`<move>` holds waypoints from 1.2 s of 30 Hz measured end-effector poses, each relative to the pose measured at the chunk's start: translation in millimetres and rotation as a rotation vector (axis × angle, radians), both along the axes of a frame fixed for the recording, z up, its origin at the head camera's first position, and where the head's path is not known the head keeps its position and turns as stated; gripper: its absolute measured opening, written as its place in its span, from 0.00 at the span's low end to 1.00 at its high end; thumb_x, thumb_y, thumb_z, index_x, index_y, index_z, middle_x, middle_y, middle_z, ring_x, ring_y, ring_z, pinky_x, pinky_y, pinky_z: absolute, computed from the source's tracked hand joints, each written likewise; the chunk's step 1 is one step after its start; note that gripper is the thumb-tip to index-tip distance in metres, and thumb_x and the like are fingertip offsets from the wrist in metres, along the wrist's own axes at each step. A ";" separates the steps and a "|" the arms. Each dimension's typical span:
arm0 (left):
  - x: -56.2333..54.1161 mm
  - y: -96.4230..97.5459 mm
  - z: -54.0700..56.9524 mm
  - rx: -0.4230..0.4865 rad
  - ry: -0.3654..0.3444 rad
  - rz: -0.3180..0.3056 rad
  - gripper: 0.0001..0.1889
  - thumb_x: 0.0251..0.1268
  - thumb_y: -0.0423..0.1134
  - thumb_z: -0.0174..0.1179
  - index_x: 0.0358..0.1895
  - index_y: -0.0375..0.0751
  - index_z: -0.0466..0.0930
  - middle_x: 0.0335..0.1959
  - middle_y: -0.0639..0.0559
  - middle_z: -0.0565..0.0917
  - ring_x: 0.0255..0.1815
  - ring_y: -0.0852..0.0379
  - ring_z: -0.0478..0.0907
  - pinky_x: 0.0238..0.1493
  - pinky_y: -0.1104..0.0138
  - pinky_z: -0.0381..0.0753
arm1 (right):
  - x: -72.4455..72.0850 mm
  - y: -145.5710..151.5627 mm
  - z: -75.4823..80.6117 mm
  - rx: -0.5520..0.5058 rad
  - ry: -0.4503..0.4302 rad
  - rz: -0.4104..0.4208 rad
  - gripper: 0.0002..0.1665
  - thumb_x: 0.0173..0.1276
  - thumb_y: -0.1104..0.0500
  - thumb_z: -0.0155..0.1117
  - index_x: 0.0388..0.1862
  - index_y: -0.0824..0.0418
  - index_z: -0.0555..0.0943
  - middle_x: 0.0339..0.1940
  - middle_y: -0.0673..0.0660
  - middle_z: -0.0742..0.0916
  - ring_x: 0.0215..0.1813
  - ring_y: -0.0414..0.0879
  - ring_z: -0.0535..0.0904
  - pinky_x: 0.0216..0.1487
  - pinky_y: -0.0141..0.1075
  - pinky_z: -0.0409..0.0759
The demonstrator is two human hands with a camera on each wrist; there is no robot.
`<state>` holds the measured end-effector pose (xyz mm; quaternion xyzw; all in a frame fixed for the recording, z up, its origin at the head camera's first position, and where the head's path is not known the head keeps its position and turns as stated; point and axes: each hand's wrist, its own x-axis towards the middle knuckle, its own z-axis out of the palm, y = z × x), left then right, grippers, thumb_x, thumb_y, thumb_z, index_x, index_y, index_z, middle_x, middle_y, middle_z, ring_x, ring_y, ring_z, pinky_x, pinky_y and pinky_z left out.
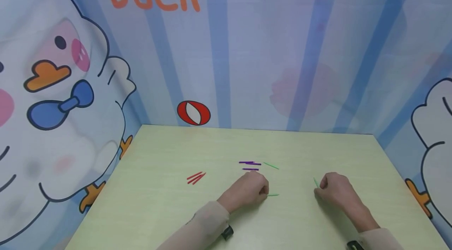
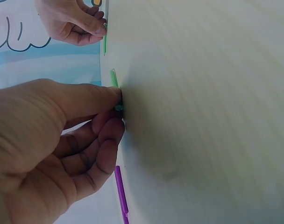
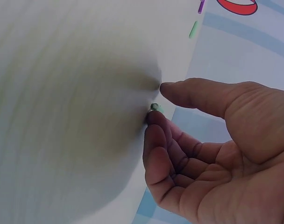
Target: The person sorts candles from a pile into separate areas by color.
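Note:
My left hand [image 1: 247,191] pinches a thin green stick [image 1: 273,194] between thumb and fingers, close to the tabletop. In the left wrist view the far end of that stick [image 2: 114,77] sticks out past the thumb. On the right, my other hand [image 1: 337,191] is at a second green stick [image 1: 316,182]. The right wrist view shows a gap between its thumb and index finger, with the stick's round end [image 3: 154,106] beside the index fingertip. A third green stick [image 1: 271,165] lies farther back, beside the purple sticks [image 1: 250,169].
Red sticks [image 1: 196,178] lie in a loose group on the left of the pale table [image 1: 162,148]. Behind the table hangs a striped blue backdrop [image 1: 243,46] with duck drawings. A dark wrist strap [image 1: 227,232] shows below the left sleeve.

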<state>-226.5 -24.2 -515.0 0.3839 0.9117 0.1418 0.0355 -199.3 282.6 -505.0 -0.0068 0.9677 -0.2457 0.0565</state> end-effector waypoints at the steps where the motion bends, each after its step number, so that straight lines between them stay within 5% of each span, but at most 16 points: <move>1: -0.1 0.1 -0.4 0.001 0.003 -0.004 0.05 0.69 0.32 0.75 0.35 0.47 0.94 0.27 0.65 0.84 0.32 0.72 0.74 0.39 0.81 0.74 | 0.1 -0.2 0.7 0.000 -0.001 0.001 0.12 0.67 0.62 0.78 0.34 0.69 0.84 0.32 0.59 0.87 0.32 0.49 0.81 0.34 0.43 0.82; 12: -0.3 -0.5 -4.9 0.011 0.004 -0.022 0.09 0.63 0.29 0.74 0.29 0.48 0.87 0.23 0.66 0.77 0.29 0.70 0.72 0.34 0.80 0.71 | 1.4 -7.8 11.9 -0.013 0.045 0.039 0.15 0.70 0.60 0.78 0.43 0.71 0.84 0.35 0.59 0.89 0.35 0.49 0.84 0.37 0.47 0.85; 18: -3.1 -2.1 0.4 0.040 -0.047 -0.026 0.07 0.61 0.30 0.73 0.30 0.47 0.88 0.24 0.66 0.78 0.30 0.70 0.73 0.35 0.80 0.72 | 9.4 -33.2 19.3 -0.086 0.201 0.275 0.12 0.73 0.59 0.80 0.51 0.62 0.90 0.42 0.52 0.89 0.44 0.46 0.85 0.44 0.44 0.85; 23: -9.8 1.4 15.4 0.089 -0.091 -0.064 0.06 0.65 0.30 0.73 0.33 0.45 0.90 0.27 0.64 0.82 0.31 0.70 0.75 0.37 0.80 0.75 | 15.2 -51.4 24.9 -0.116 0.280 0.429 0.12 0.72 0.58 0.82 0.52 0.57 0.92 0.46 0.50 0.90 0.47 0.48 0.88 0.45 0.39 0.86; 28: -9.7 3.1 28.2 0.103 -0.110 -0.094 0.04 0.67 0.31 0.74 0.35 0.45 0.91 0.28 0.64 0.84 0.31 0.71 0.76 0.38 0.80 0.76 | 17.6 -59.6 29.9 -0.109 0.277 0.435 0.10 0.71 0.58 0.83 0.49 0.55 0.93 0.44 0.48 0.90 0.45 0.45 0.88 0.45 0.38 0.86; 36: -8.0 4.1 30.1 0.151 -0.101 -0.156 0.05 0.68 0.30 0.72 0.37 0.45 0.92 0.31 0.63 0.86 0.33 0.73 0.77 0.40 0.82 0.77 | 18.9 -63.7 28.8 -0.112 0.266 0.460 0.05 0.71 0.60 0.82 0.43 0.52 0.94 0.39 0.40 0.89 0.41 0.36 0.84 0.41 0.36 0.85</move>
